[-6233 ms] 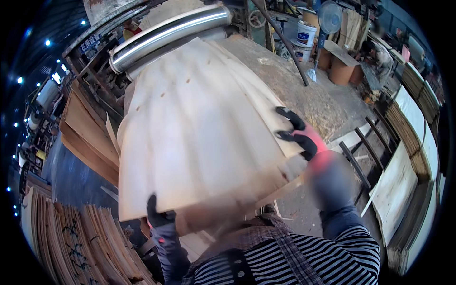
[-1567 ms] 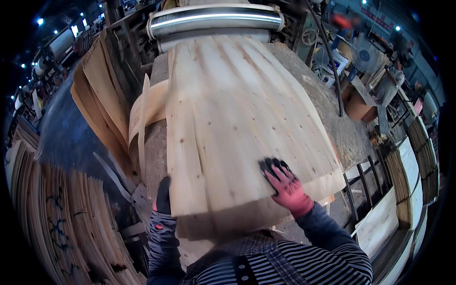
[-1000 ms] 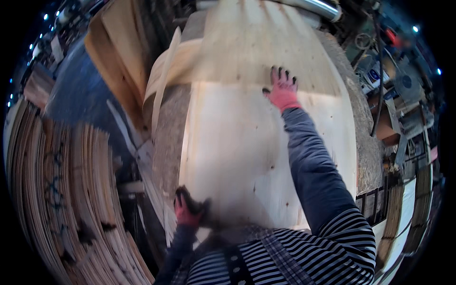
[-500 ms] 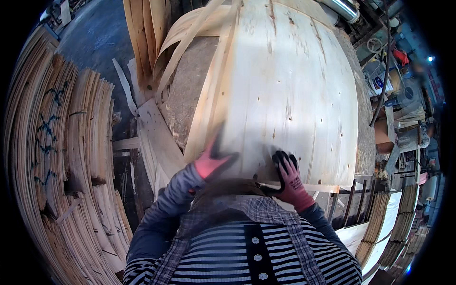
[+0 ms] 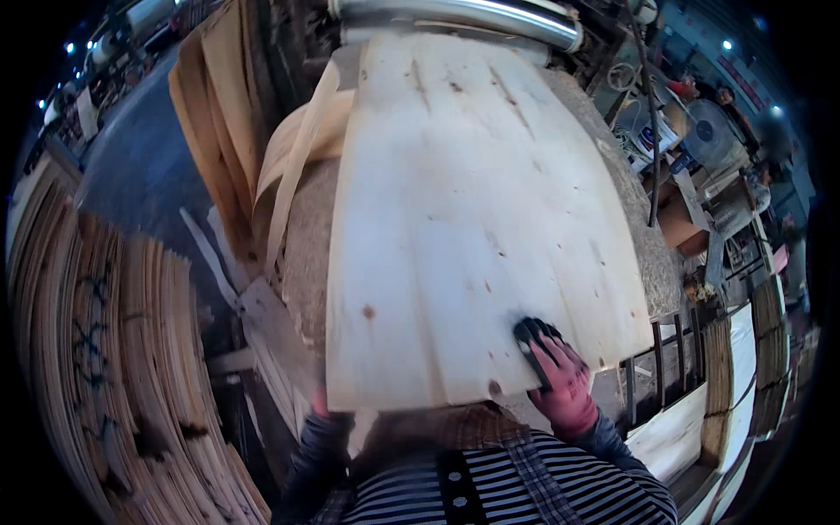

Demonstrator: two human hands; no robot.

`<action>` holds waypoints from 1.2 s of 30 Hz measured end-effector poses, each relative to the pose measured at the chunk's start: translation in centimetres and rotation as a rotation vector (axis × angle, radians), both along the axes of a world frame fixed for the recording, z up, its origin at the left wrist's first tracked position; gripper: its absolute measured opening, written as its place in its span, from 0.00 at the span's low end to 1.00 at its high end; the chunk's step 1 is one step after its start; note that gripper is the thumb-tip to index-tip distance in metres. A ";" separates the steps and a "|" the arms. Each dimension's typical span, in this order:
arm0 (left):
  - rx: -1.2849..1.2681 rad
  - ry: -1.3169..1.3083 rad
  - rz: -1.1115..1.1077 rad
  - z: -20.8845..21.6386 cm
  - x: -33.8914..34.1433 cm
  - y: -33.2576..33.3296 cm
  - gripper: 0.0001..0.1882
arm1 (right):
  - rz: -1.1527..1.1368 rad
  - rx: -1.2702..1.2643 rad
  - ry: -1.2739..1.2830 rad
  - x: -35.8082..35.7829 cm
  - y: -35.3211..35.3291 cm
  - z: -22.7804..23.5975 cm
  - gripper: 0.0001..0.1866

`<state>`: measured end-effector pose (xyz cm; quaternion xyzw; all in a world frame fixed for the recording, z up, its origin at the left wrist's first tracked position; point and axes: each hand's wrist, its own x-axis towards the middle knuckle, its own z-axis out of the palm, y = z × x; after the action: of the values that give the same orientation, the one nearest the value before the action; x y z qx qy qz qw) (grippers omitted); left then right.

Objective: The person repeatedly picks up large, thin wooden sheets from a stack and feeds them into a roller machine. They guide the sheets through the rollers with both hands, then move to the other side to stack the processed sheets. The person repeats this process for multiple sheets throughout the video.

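Note:
A large pale sheet of wood veneer (image 5: 472,219) with knots and dark streaks lies over the table, its near edge close to my body. My right hand (image 5: 560,376), in a pink glove with black fingertips, rests on the sheet near its front right part, fingers stretched flat over the top. At the front left corner is my left hand (image 5: 320,403). Only a bit of its pink glove shows beside the veneer; its fingers are hidden, so I cannot see whether it grips the corner.
A shiny metal roller (image 5: 464,17) spans the far end of the brown tabletop (image 5: 306,254). Curved veneer strips (image 5: 297,149) stand at the left. Tall veneer stacks (image 5: 114,367) fill the left side. A fan (image 5: 707,131) and a cardboard box (image 5: 681,219) are at right.
My left hand has moved from above the veneer to its near left corner. The sheet now covers the loose strips along its left side. The view has tilted, showing more of the roller.

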<state>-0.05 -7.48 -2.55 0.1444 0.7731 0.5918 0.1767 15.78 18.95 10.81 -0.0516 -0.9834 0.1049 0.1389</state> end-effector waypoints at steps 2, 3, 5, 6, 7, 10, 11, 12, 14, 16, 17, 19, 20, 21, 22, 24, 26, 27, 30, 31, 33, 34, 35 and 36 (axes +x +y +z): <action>-0.468 0.239 -0.098 -2.7 1.4 1.0 0.41 | 0.004 -0.014 -0.011 -3.8 2.0 -0.6 0.34; -0.555 0.410 -0.076 -3.0 2.3 2.3 0.43 | -0.002 -0.007 -0.013 -6.0 3.1 -1.6 0.33; -0.610 0.508 -0.051 -3.7 2.7 3.4 0.44 | -0.010 0.008 -0.007 -10.2 5.6 -3.6 0.31; -0.579 0.435 -0.041 -3.5 2.3 3.7 0.44 | -0.004 0.019 0.004 -12.2 6.9 -4.4 0.29; -0.554 0.354 -0.023 -3.6 2.0 3.7 0.44 | 0.013 0.027 0.010 -14.5 8.0 -5.2 0.28; -0.330 0.062 0.153 -4.8 1.0 3.2 0.45 | 0.011 0.130 0.104 -21.4 11.4 -7.9 0.31; -0.332 0.027 0.158 -4.7 0.4 3.1 0.44 | 0.004 0.126 0.086 -23.2 12.0 -8.6 0.30; -0.339 -0.008 0.167 -4.1 0.0 2.9 0.43 | -0.014 0.065 0.116 -25.3 12.8 -9.1 0.30; -0.343 -0.092 0.206 -3.8 -0.1 2.3 0.41 | -0.031 -0.059 0.165 -29.8 14.4 -9.8 0.30; -0.314 -0.164 0.201 -3.6 -0.9 2.4 0.39 | -0.100 0.120 0.149 -33.4 18.0 -11.4 0.31; -0.310 -0.125 0.192 -4.6 -1.4 2.0 0.37 | -0.127 0.210 0.138 -34.2 18.9 -11.8 0.31; -0.298 -0.057 0.184 -7.0 -2.6 1.4 0.35 | -0.243 0.220 0.183 -34.4 17.6 -10.9 0.31; -0.363 0.011 0.159 -7.0 -2.3 1.6 0.34 | -0.308 0.225 0.204 -34.0 17.0 -10.3 0.31; -0.427 0.079 0.151 -5.9 -2.4 2.3 0.33 | -0.159 0.250 0.243 -33.0 15.4 -10.0 0.31; -0.489 0.140 0.148 -5.1 -2.3 2.6 0.32 | -0.029 0.141 0.224 -31.2 13.2 -9.2 0.31; -0.079 -0.242 0.256 -8.9 -3.1 0.8 0.29 | 0.143 0.007 0.150 -25.8 9.3 -8.8 0.31; 0.062 -0.280 0.153 -11.7 -5.1 -0.2 0.24 | 0.190 -0.057 0.051 -19.1 7.3 -9.0 0.32; 0.074 -0.296 0.084 -9.6 -5.7 0.5 0.21 | 0.207 -0.103 -0.006 -15.8 6.7 -9.3 0.33; 0.077 -0.661 -0.162 -1.8 -6.6 2.6 0.16 | 0.097 -0.121 -0.251 -6.7 5.1 -10.8 0.38; 0.099 -0.762 -0.135 -1.5 -6.3 3.8 0.17 | 0.074 -0.066 -0.285 -4.6 4.4 -11.2 0.40; 0.036 -0.541 -0.187 -0.5 -5.9 5.0 0.18 | 0.010 0.048 -0.343 -0.9 2.8 -11.9 0.44; 0.122 -0.544 -0.191 -1.2 -6.0 4.9 0.18 | -0.018 0.053 -0.340 0.2 2.2 -12.9 0.44; 0.118 -0.500 -0.219 -1.7 -6.3 4.4 0.18 | -0.050 0.057 -0.338 0.6 1.8 -14.4 0.45; 0.113 -0.462 -0.247 -2.3 -6.3 3.8 0.17 | -0.082 0.059 -0.341 1.2 1.3 -15.3 0.46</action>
<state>-6.40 -3.68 -4.82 0.1085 0.6546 0.6252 0.4109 17.01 20.24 -4.52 -0.1046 -0.9924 0.0598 -0.0241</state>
